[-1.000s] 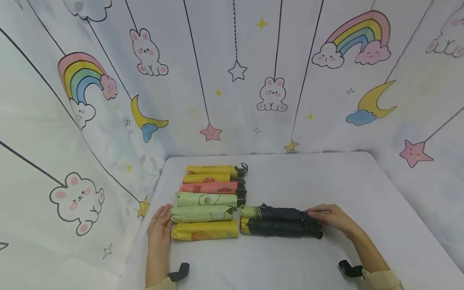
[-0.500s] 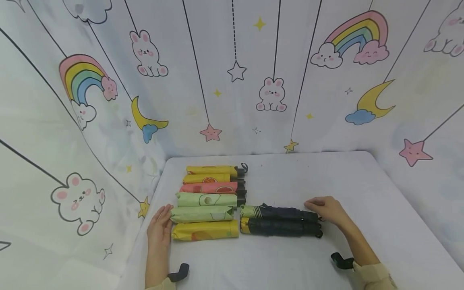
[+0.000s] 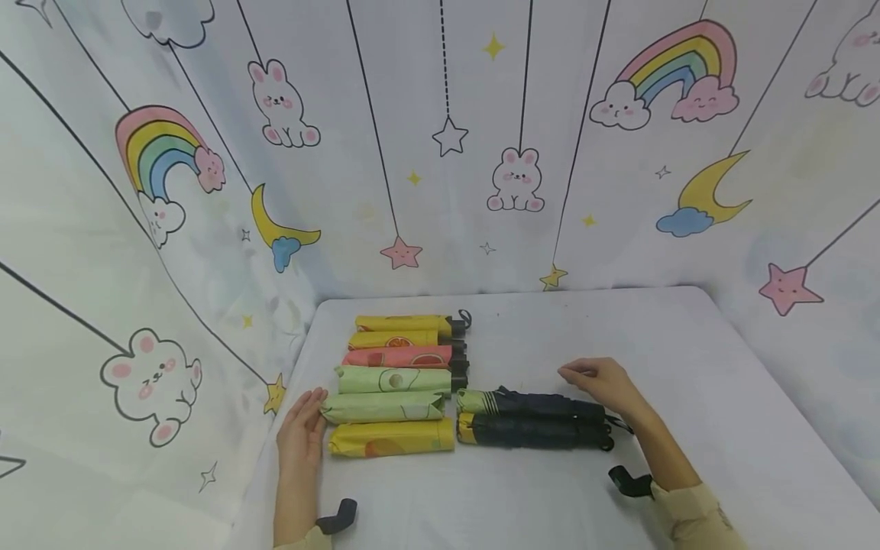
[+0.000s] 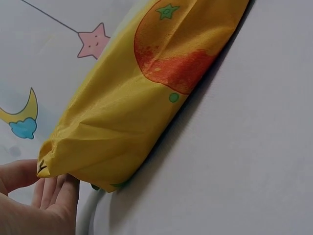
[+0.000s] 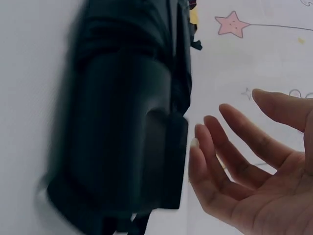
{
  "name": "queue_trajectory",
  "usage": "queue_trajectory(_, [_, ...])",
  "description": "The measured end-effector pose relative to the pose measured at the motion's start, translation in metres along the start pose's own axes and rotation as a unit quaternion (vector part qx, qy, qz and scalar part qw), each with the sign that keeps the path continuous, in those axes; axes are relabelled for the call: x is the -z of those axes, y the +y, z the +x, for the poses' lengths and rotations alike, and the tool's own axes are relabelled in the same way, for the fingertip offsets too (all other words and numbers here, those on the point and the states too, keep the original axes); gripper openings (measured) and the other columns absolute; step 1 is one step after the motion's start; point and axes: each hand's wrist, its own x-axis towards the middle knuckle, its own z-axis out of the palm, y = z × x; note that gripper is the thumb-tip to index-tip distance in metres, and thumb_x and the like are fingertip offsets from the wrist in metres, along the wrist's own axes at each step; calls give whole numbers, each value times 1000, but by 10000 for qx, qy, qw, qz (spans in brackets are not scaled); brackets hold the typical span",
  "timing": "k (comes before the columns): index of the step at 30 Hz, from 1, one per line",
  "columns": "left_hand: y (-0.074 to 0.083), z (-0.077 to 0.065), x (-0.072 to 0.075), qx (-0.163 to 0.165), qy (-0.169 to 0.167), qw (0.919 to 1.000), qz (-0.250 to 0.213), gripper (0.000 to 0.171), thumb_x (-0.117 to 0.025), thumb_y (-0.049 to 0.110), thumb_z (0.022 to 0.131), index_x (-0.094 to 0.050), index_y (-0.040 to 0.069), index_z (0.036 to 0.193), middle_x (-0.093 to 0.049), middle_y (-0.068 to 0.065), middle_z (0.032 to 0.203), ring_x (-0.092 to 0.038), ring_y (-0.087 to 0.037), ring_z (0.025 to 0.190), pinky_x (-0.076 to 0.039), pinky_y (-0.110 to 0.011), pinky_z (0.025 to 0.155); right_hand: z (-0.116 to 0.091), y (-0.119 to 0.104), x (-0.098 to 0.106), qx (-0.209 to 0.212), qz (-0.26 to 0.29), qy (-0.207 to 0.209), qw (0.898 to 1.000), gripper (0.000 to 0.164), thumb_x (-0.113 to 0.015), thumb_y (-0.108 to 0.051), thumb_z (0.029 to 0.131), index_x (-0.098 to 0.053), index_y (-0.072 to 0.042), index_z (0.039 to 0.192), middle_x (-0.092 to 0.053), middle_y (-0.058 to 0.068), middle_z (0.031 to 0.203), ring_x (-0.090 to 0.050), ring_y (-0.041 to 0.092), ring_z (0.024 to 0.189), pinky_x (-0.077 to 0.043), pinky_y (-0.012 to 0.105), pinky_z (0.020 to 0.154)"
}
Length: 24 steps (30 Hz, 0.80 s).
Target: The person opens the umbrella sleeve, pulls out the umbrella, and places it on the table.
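My left hand rests at the left end of a light green umbrella sleeve, its fingertips right at the fabric. A yellow sleeve with an orange fruit print lies just in front; in the left wrist view the yellow sleeve fills the middle, with the left hand by its end. To the right lie two folded dark umbrellas, one with a green end, the nearer with a yellow end. Above their handle ends hovers my right hand, fingers loosely bent, holding nothing. A black handle looms beside it.
Behind the sleeves lie several umbrellas with black handles: a green one, a red one and yellow ones, the farthest having a wrist loop. A cartoon-printed curtain surrounds the white table.
My right hand has let go of the green-ended dark umbrella's handle end and moved away from me and to the left. My left hand has stayed put.
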Motion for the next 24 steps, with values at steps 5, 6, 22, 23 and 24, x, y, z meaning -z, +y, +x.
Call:
queue_trajectory(5, [7,3,-2,-77,71,9999,-101,69,-63,-6,101,-31,4,161,-59,-9,149,-58,-19,137,-48,-28,112,9,-13,-3,44,224,-145,9996,40,-67,-33,104,-73,0,125,-74,21,119,-73,35,107,-62,51,92])
queue_trajectory(6, [9,3,-2,-95,84,9999,-101,69,-63,-7,101,-31,4,161,-61,-9,147,-57,-19,137,-47,-28,112,10,-16,-4,37,230,-173,9996,40,-67,-33,104,-72,0,125,-74,21,119,-74,35,107,-62,51,93])
queue_trajectory(22, [25,10,-17,-392,114,9991,-100,67,-68,-10,96,-39,3,156,-62,-9,144,-57,-22,138,-47,-32,113,37,-48,-10,234,934,-1038,9899,39,-64,-27,106,-68,5,129,-74,21,120,-73,35,108,-61,44,96])
queue_trajectory(23, [25,12,-18,-397,85,9992,-63,69,-67,-9,97,-37,3,158,-61,-9,145,-57,-21,138,-47,-32,113,38,-51,-11,232,1005,-1054,9891,39,-64,-26,106,-68,5,128,-74,22,119,-73,37,109,-61,44,96])
queue_trajectory(24, [26,13,-20,-408,71,9991,-38,70,-67,-9,97,-36,2,158,-60,-10,147,-57,-21,138,-47,-31,113,40,-53,-13,230,1076,-1076,9881,38,-64,-26,106,-68,6,128,-73,24,119,-73,39,109,-61,45,96])
